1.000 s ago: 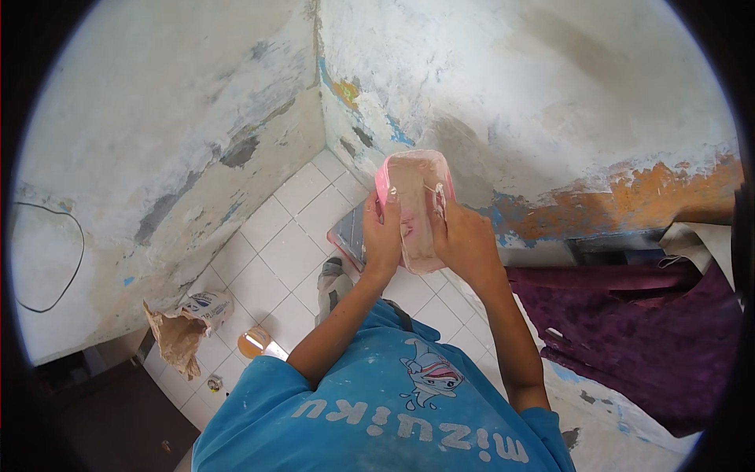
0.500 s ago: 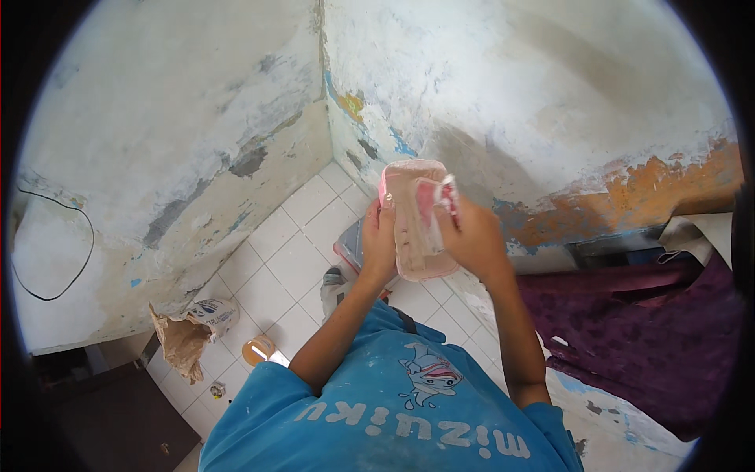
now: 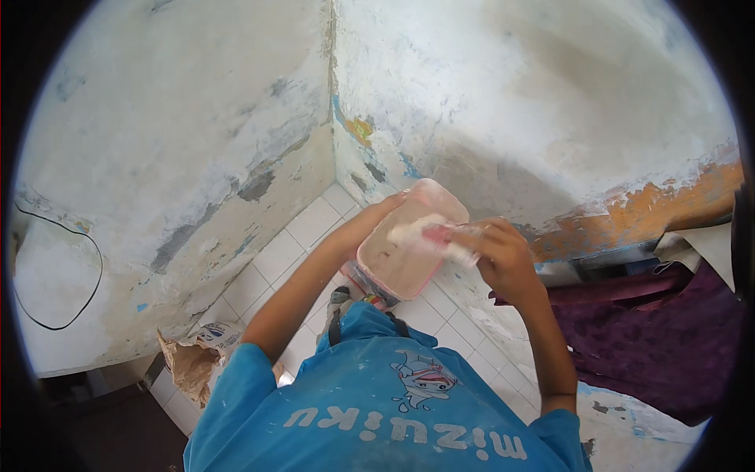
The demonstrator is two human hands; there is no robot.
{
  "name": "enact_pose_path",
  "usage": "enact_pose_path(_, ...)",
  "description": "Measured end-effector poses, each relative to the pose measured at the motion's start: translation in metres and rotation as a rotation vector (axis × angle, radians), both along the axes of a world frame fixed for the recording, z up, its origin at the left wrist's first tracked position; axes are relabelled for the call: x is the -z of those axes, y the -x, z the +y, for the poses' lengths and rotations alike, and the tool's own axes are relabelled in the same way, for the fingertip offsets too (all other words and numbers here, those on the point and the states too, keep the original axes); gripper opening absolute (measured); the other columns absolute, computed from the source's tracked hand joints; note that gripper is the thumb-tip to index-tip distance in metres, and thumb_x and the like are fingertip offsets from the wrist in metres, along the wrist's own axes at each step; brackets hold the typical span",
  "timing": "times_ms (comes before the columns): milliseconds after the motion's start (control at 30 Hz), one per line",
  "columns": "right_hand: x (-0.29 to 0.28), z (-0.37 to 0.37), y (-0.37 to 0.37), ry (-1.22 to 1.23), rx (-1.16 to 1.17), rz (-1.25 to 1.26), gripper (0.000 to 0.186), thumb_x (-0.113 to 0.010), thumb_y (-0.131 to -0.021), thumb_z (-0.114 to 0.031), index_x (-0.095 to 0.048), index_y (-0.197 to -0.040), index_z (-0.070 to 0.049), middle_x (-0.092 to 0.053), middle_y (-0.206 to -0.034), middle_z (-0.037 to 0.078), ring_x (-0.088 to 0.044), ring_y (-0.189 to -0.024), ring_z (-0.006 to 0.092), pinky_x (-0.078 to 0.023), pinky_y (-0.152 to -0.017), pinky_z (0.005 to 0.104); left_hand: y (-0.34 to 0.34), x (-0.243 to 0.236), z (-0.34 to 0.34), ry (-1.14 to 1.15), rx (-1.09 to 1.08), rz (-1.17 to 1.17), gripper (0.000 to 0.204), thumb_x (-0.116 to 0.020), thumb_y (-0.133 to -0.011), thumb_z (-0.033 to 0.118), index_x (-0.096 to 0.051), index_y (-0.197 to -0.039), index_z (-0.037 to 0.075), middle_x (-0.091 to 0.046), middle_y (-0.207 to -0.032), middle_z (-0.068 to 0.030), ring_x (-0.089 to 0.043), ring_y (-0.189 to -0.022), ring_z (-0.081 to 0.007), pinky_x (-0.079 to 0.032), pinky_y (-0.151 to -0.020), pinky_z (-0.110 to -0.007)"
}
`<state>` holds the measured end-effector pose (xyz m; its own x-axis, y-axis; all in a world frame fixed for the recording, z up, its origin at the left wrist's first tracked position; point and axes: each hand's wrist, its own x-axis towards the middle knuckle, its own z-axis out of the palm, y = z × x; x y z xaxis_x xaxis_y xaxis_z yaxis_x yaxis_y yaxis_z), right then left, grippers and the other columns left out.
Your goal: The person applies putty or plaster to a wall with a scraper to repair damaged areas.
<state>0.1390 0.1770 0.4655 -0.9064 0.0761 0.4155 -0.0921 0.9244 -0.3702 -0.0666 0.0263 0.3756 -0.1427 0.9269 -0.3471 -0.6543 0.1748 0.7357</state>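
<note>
The tub is pink, shirt blue, cloth mottled purple.

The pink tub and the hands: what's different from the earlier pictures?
The pink tub has turned clockwise, its far end swinging right. The left hand has shifted toward that end, still holding the tub. The right hand, still gripping a blurred pink tool, has moved right. The paper bag and purple cloth stayed put.

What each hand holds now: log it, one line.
left hand: holds pink tub by its edge | right hand: grips blurred pink-and-white tool | tub interior: beige-coated
</note>
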Motion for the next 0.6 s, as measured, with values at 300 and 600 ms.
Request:
enact_pose_path(300, -0.008, -0.030, 0.008, -0.415, -0.174, -0.116, 0.035, -0.070, -0.083, -0.019, -0.074, -0.117, -0.021, -0.073, -0.114, -0.002, -0.065, -0.110, 0.0203, -0.051, -0.090, 0.0367, 0.060, -0.025, -0.021, 0.062, 0.162, 0.124, 0.064, -0.056, -0.098, 0.053, -0.056, -0.138, 0.002, -0.061, -0.134, -0.0179, -0.061, -0.119, -0.0232, -0.049, -0.100, -0.036)
enact_pose_path(600, -0.034, -0.034, 0.009, -0.438, -0.124, -0.138, 0.034, -0.071, -0.083, -0.016, -0.074, -0.117, -0.019, -0.074, -0.114, -0.003, -0.066, -0.107, 0.0225, -0.054, -0.084, 0.0384, 0.090, -0.026, -0.035, 0.125, 0.086, 0.163, 0.064, -0.052, -0.102, 0.052, -0.053, -0.141, 0.001, -0.059, -0.136, -0.0178, -0.060, -0.120, -0.0236, -0.048, -0.102, -0.034)
